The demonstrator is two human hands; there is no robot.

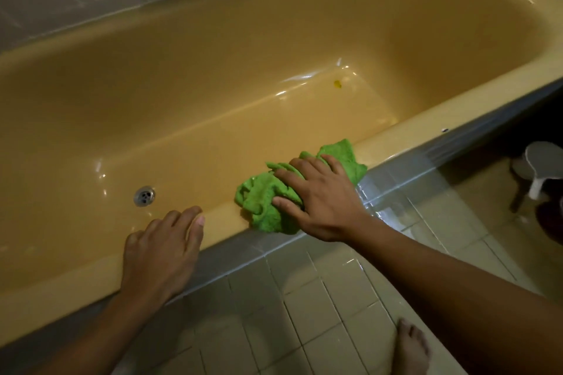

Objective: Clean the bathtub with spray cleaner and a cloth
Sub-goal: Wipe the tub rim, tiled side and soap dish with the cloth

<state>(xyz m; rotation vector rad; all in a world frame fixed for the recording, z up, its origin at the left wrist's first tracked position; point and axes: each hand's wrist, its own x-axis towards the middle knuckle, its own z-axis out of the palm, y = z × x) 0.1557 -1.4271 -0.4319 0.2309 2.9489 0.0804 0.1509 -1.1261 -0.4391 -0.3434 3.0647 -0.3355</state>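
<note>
While the left hand (161, 253) rests on the yellow bathtub (213, 76) rim at 7 o'clock, fingers together, likely as a brace, the right hand (320, 201) presses spread fingers onto the bunched green cloth (262, 201) at 5 o'clock, wiping the rim. No spray bottle is visible.

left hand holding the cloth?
No. The green cloth is bunched under the right hand on the tub rim; the left hand rests bare on the rim, empty.

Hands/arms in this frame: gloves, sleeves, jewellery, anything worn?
Nothing worn. The left hand and right hand are bare: no gloves, rings, watch or bands visible. Both forearms are uncovered to the frame edge, no sleeves in view.
</note>
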